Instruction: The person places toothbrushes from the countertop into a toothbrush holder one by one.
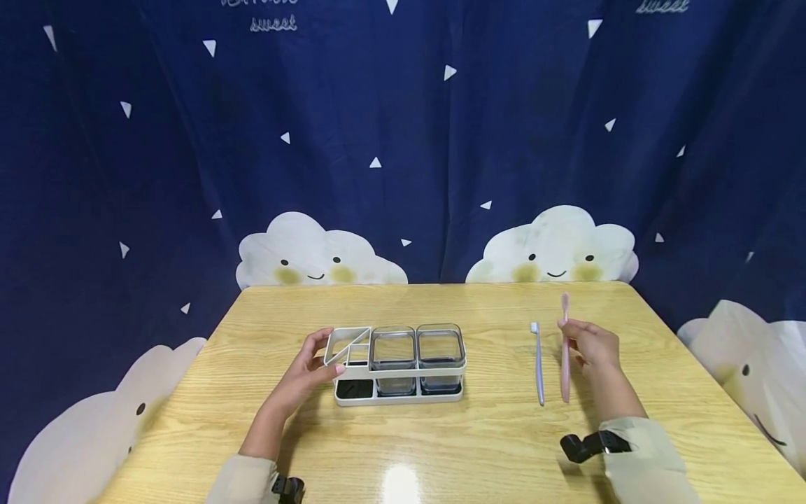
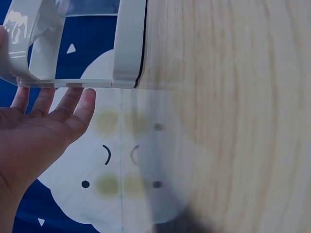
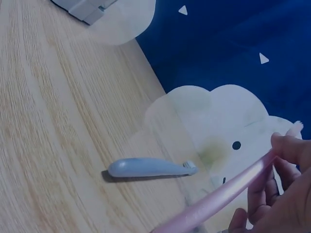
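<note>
A slim pink plastic toothbrush (image 1: pixel 565 381) lies in the person's right grip (image 1: pixel 595 343), running from near to far along its left side, with its brush end pointing far. That grip pinches the toothbrush between thumb and fingertips, around its upper part; the handle extends toward the near side, past the fingers. Just left of it, apart from the hand, a slim pale-blue toothbrush (image 1: pixel 539 364) lies on the counter, its white bristles at the far end.

Well to the left, the left grip (image 1: pixel 308 374) holds the left end of a white, two-tier rectangular rack (image 1: pixel 412 373): the thumb presses on the near rail, the fingers touch the outer left side, and the space between them is moderately wide. The rack's left compartment is split by a diagonal bar above a black base pad. Two clear square cups, a left cup (image 1: pixel 394 355) and a right cup (image 1: pixel 440 351), stand in the other compartments. Everything rests over a pale wood-grain counter (image 1: pixel 491 448), with a dark-blue curtain (image 1: pixel 352 84) behind.
</note>
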